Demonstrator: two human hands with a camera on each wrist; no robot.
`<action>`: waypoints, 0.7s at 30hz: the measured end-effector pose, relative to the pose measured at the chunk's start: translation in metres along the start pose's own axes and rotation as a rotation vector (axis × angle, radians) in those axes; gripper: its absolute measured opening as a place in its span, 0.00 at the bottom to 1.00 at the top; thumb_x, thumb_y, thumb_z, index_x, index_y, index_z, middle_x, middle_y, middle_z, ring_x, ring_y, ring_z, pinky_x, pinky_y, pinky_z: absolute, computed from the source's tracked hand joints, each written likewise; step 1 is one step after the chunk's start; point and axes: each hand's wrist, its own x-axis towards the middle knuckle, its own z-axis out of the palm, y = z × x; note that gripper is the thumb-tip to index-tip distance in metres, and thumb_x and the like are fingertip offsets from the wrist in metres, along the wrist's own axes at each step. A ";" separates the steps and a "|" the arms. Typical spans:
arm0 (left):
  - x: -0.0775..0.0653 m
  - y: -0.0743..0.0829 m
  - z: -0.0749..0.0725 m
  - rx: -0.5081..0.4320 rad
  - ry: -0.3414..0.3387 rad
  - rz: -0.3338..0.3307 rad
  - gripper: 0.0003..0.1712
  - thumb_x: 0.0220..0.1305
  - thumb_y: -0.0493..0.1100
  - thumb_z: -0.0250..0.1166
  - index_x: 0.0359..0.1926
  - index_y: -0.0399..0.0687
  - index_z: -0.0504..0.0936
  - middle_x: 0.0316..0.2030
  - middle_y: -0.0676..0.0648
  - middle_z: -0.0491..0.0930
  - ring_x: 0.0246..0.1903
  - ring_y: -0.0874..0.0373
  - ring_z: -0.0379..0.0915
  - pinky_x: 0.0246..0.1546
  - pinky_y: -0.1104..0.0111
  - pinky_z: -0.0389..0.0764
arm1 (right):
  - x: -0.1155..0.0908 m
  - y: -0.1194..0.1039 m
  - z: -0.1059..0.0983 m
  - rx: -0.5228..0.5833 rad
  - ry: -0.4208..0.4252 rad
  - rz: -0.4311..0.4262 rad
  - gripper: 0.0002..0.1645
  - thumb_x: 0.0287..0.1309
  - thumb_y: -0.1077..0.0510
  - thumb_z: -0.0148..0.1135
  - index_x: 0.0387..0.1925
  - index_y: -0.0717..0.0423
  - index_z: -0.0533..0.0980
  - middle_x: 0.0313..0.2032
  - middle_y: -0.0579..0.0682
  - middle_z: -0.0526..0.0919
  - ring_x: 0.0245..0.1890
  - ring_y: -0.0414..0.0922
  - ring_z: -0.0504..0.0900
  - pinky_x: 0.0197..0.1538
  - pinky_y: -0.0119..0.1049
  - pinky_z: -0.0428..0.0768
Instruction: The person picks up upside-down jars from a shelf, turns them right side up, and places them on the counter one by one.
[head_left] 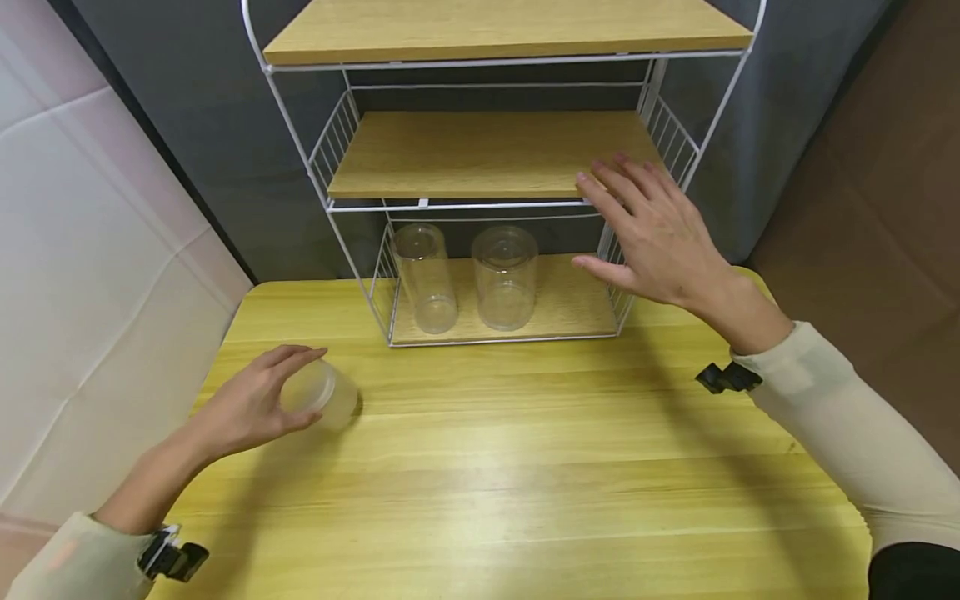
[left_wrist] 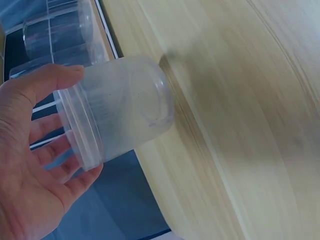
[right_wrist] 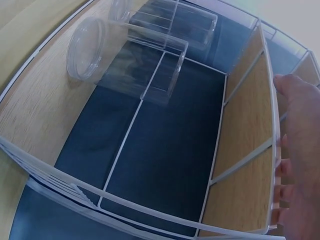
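Note:
A frosted plastic jar (head_left: 339, 402) stands at the left of the table, its shadow beside its base. My left hand (head_left: 251, 402) grips it around the upper rim, thumb on one side and fingers on the other; the left wrist view shows the jar's (left_wrist: 125, 102) ridged collar between them. My right hand (head_left: 663, 237) is held with fingers spread at the right front of the rack's middle shelf (head_left: 487, 154), holding nothing. In the right wrist view its fingers overlap the shelf's edge.
On the rack's bottom shelf (head_left: 577, 308) stand a tall narrow clear jar (head_left: 426, 279) and a wider clear jar (head_left: 506, 279). White wire sides and posts frame the rack. A top shelf (head_left: 510, 29) overhangs the others. The wooden table (head_left: 487, 467) extends in front.

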 end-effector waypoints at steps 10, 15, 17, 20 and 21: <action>-0.006 -0.004 0.001 -0.004 -0.045 0.004 0.46 0.48 0.42 0.84 0.68 0.34 0.77 0.58 0.30 0.78 0.53 0.28 0.79 0.45 0.38 0.84 | -0.002 -0.002 0.003 -0.014 0.007 0.019 0.56 0.72 0.19 0.36 0.78 0.58 0.66 0.73 0.64 0.72 0.73 0.65 0.69 0.73 0.65 0.67; -0.008 -0.006 0.006 -0.014 -0.065 0.007 0.46 0.48 0.42 0.84 0.68 0.34 0.77 0.58 0.30 0.78 0.54 0.28 0.79 0.47 0.38 0.84 | -0.002 -0.002 0.004 -0.019 0.019 0.022 0.56 0.72 0.19 0.36 0.78 0.58 0.66 0.73 0.63 0.72 0.73 0.65 0.70 0.72 0.65 0.67; -0.010 -0.008 0.008 -0.022 -0.075 0.003 0.45 0.48 0.42 0.84 0.68 0.33 0.77 0.58 0.30 0.79 0.54 0.28 0.79 0.48 0.38 0.83 | -0.002 -0.002 0.005 -0.020 0.023 0.022 0.56 0.72 0.19 0.36 0.78 0.57 0.66 0.73 0.63 0.72 0.72 0.65 0.70 0.72 0.65 0.67; -0.012 -0.009 0.011 -0.036 -0.103 -0.019 0.45 0.49 0.41 0.84 0.68 0.33 0.77 0.59 0.29 0.78 0.55 0.28 0.78 0.50 0.37 0.82 | -0.002 -0.001 0.006 -0.019 0.027 0.019 0.55 0.73 0.20 0.38 0.78 0.58 0.66 0.73 0.64 0.72 0.72 0.65 0.70 0.72 0.66 0.67; -0.012 -0.010 0.012 -0.039 -0.110 -0.025 0.45 0.49 0.41 0.83 0.68 0.33 0.77 0.60 0.29 0.78 0.56 0.27 0.77 0.50 0.36 0.82 | -0.002 -0.001 0.007 -0.018 0.027 0.017 0.54 0.73 0.21 0.39 0.78 0.58 0.66 0.73 0.64 0.72 0.72 0.65 0.70 0.71 0.66 0.67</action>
